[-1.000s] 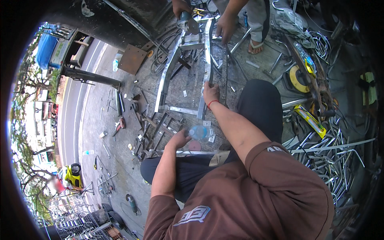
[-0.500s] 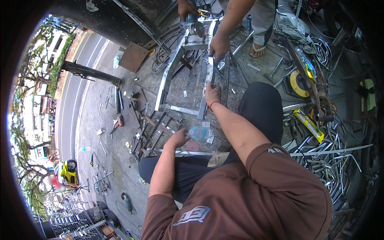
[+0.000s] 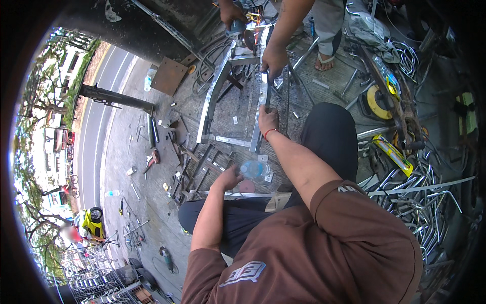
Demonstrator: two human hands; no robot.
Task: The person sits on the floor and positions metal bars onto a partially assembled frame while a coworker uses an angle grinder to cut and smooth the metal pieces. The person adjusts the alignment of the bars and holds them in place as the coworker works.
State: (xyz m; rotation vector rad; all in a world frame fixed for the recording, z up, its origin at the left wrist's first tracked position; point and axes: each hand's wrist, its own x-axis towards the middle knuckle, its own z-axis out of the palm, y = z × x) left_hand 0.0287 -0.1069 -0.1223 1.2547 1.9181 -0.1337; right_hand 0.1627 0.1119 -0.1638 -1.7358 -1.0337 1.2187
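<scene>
- Silver frame (image 3: 208, 105), pinched by the right hand (image 3: 268, 120), lies ahead of both.
- Left hand (image 3: 230, 178) beside bottle (image 3: 255, 169); grip unclear.
- Slack right-hand hold might let the grinder (image 3: 237, 29) jolt it.

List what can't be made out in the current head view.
Head view:
- Left hand: fingertips too small to tell whether they touch the clear bottle.
- Right hand: finger placement hidden by the hand itself and the metal frame.
- Co-worker: head cut off by the top edge.
</scene>
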